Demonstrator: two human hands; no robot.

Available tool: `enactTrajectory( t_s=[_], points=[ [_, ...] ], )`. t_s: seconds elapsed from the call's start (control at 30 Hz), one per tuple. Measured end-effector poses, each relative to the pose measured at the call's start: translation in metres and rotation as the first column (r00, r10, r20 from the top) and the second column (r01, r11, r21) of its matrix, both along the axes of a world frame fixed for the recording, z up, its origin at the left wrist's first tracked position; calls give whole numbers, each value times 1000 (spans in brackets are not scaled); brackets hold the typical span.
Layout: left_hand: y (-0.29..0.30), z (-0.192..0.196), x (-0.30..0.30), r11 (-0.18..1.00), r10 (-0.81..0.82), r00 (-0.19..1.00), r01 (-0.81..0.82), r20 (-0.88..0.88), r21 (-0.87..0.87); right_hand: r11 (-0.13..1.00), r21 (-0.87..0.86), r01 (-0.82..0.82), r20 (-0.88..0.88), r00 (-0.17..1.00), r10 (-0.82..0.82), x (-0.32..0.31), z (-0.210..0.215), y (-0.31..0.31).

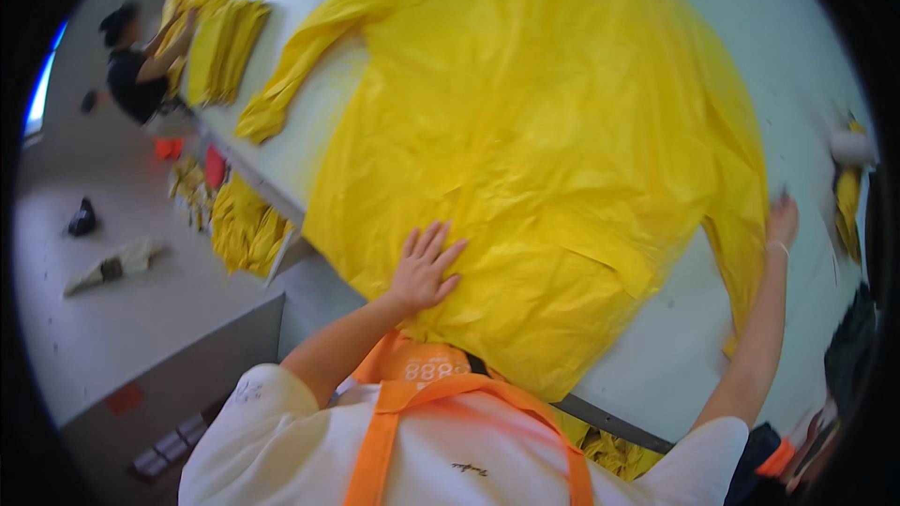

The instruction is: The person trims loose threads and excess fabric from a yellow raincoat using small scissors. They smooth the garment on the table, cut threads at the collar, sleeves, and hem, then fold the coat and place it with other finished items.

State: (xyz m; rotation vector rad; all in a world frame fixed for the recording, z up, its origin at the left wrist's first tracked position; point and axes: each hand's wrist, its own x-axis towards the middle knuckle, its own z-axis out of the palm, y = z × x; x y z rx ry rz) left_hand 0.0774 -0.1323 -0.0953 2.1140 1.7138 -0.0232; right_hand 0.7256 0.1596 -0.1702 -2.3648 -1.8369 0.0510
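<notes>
Rested left hand (pixel 427 273), fingers spread wide, on glossy yellow long-sleeved garment (pixel 534 168) across frame centre, reached right hand (pixel 783 222) beside it at frame right, could not tell that hand's grip

White digits (pixel 436 371) on apron (pixel 401 397), script (pixel 470 469) on shirt (pixel 281 440)
</notes>
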Motion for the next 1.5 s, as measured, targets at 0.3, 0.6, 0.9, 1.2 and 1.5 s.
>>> enactTrajectory(
  t_s=[0.3,0.6,0.9,1.2,1.5],
  points=[
    [-4,2,3,999,-10,1000,9,28,49,954,299,18,-645,741,188,-163,92,-54],
    [-6,12,-27,985,-173,938,165,300,52,917,-121,-381,-607,759,235,-560,110,-174],
    [77,5,-121,533,747,370,161,551,-831,991,-132,-11,-714,695,-88,-544,99,-145],
    [90,-4,-107,807,525,518,-53,675,-588,977,-151,147,-862,464,-203,-549,65,-152],
    [117,4,-42,999,2,948,-16,319,40,877,-415,244,-905,-11,-425,-567,83,-157]
  ],
)
